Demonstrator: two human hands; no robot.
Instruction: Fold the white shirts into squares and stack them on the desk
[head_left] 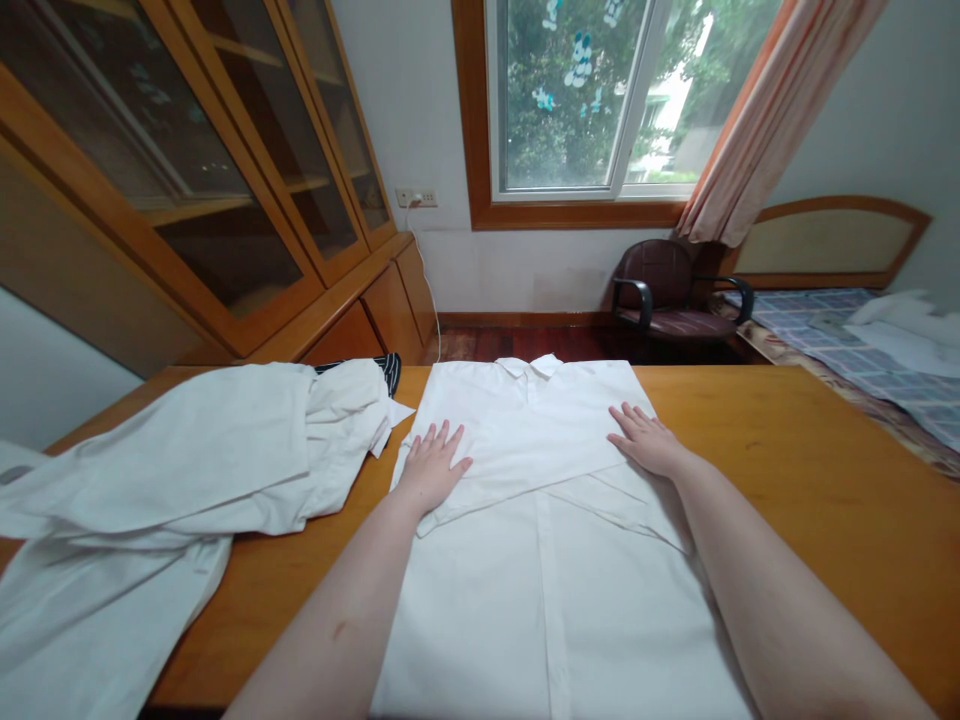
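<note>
A white shirt (547, 560) lies flat on the wooden table (810, 470), collar at the far edge, its sleeves folded across the body. My left hand (431, 465) rests flat on the shirt's left side, fingers spread and holding nothing. On the shirt's right side my right hand (645, 438) also lies flat with its fingers stretched out. Both forearms reach in from the near edge.
A heap of rumpled white garments (187, 470) covers the table's left part, with a dark striped cloth (386, 368) behind it. Wooden glass-door cabinets (225, 200) stand at left. A dark armchair (667, 295), a window and a bed (862, 340) are beyond the table.
</note>
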